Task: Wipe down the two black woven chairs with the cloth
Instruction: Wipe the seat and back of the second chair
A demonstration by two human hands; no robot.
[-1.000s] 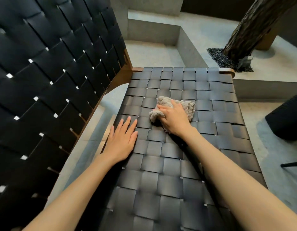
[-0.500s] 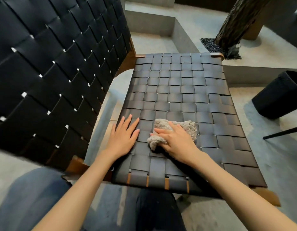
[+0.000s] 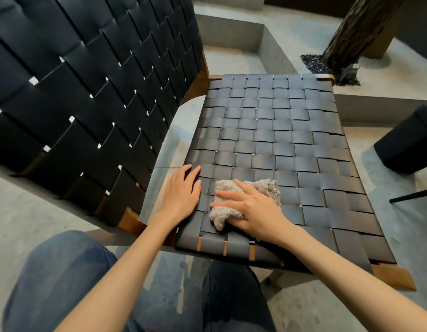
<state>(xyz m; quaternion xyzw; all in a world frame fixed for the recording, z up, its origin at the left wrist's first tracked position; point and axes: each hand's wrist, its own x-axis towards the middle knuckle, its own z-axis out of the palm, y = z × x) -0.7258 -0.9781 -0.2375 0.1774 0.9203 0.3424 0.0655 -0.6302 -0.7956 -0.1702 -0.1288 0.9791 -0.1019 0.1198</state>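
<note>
A black woven chair fills the view, with its backrest (image 3: 87, 92) at the left and its seat (image 3: 279, 130) stretching away from me on a brown wooden frame. A fluffy grey cloth (image 3: 267, 188) lies on the seat near the front left corner. My right hand (image 3: 255, 212) presses down on the cloth with straight fingers pointing left; its thumb is hidden under the bunched cloth. Just left of the cloth, my left hand (image 3: 183, 190) rests flat on the seat's left edge, holding nothing. Only this one woven chair is in view.
A black cylindrical stool (image 3: 409, 140) stands right of the seat, with a thin black leg (image 3: 411, 195) below it. A dark tree trunk (image 3: 356, 32) rises behind, beside a concrete ledge (image 3: 231, 32). My jeans-clad legs (image 3: 63, 283) are at the seat's near edge.
My right hand has dragged the cloth from the seat's middle toward the near edge. The left hand slid back along the left edge with it, and my view pulled back.
</note>
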